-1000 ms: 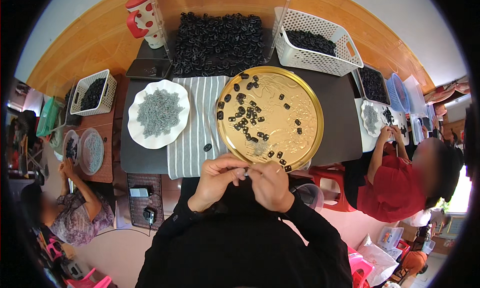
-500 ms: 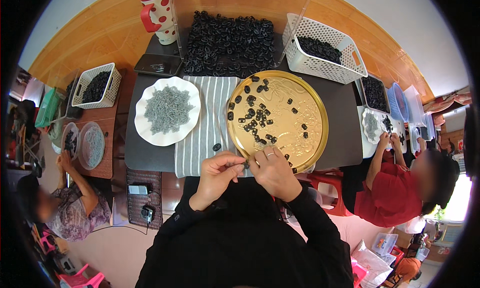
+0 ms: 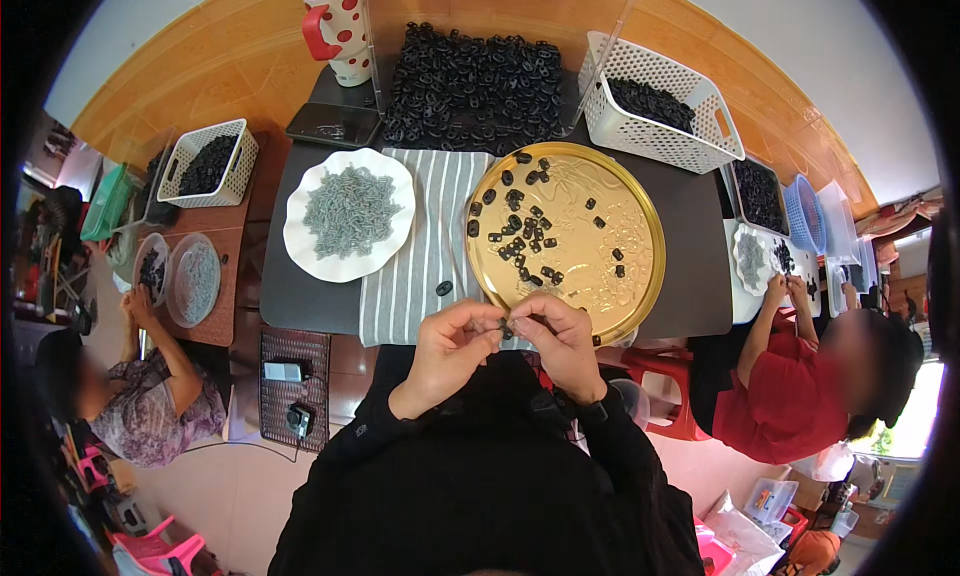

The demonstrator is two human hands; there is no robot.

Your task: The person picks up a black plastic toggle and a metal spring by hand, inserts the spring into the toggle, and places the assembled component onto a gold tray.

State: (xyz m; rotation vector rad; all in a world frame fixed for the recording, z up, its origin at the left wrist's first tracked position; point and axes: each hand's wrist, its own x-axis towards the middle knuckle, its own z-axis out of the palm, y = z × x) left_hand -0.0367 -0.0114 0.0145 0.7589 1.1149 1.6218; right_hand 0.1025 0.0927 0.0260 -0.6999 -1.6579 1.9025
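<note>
Evidently, left hand (image 3: 445,354) and right hand (image 3: 567,351) pinch one black piece (image 3: 507,330) in a fingertip grip, likely because it's small; the tray (image 3: 582,267) sits near, presumably for reach.

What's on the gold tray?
On the gold tray: scattered small black pieces, mostly toward its left side. The right hand covers part of the near edge; anything beneath cannot be seen.

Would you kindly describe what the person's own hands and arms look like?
The left hand and right hand wear no gloves. The left sleeve and right sleeve are black and long, reaching about the wrists; the left one bears a small pale marking, too small to make out.
</note>
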